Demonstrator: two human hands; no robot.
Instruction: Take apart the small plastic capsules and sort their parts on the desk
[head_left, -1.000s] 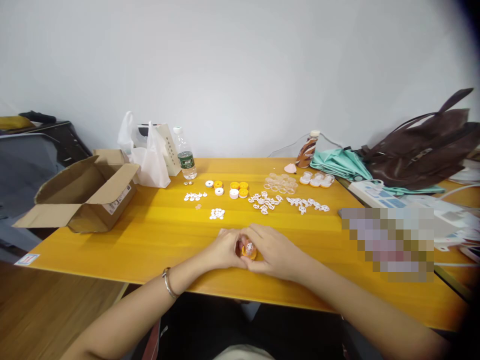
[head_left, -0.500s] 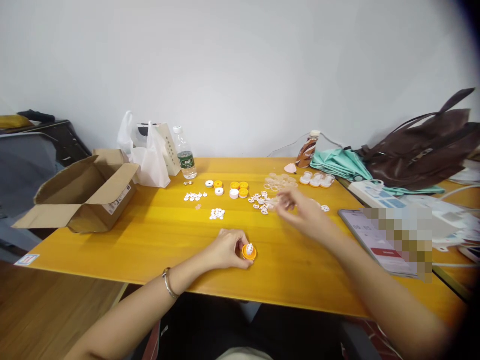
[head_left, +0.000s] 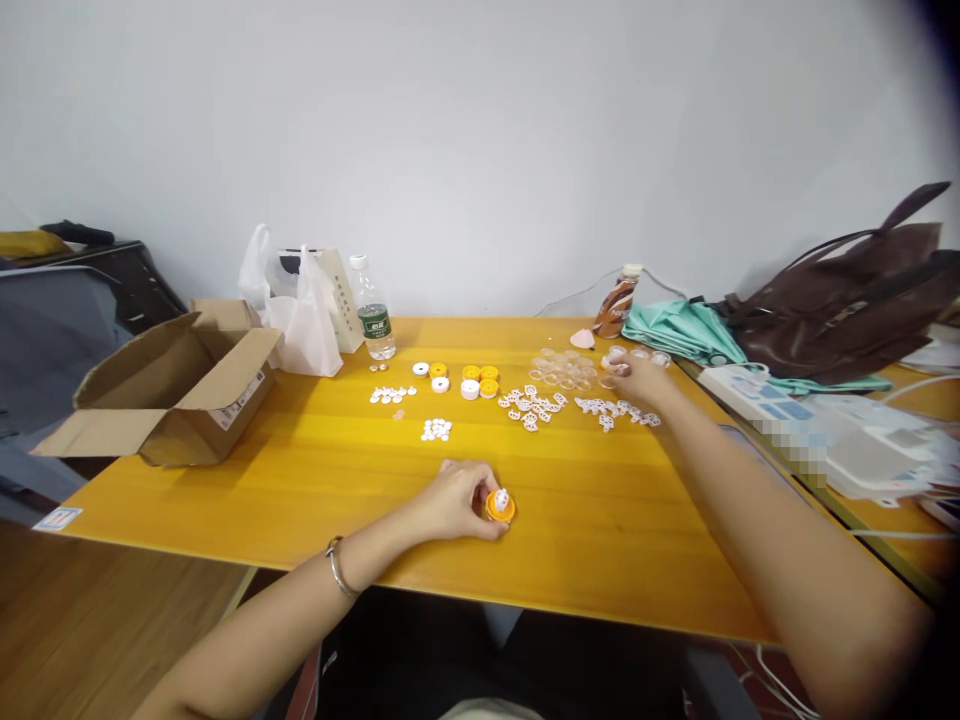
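Near the front of the table, my left hand [head_left: 461, 500] is closed around the edge of a round orange base [head_left: 500, 513]. A small white piece [head_left: 501, 497] stands upright in the middle of that base. My right hand [head_left: 636, 383] stretches to the far right, at a row of clear-domed pieces [head_left: 659, 359]. Its fingertips are beside the leftmost domed piece [head_left: 615, 357] and partly cover it; whether they grip anything is unclear. Left of this hand lie several loose clear domes [head_left: 561, 368]. Small white openwork pieces [head_left: 531, 406] and more white pieces [head_left: 606, 422] lie nearer.
White and orange round parts [head_left: 470, 388], stemmed white discs [head_left: 390, 396] and small white discs [head_left: 436, 430] lie mid-table. An open cardboard box [head_left: 165, 400], plastic bag [head_left: 304, 330] and water bottle [head_left: 373, 315] stand left. A drink bottle [head_left: 619, 303], brown bag [head_left: 847, 285] and power strip [head_left: 757, 400] are right.
My right hand has moved right and away from me, from the white openwork pieces to the domed row. My left hand keeps its hold on the orange base.
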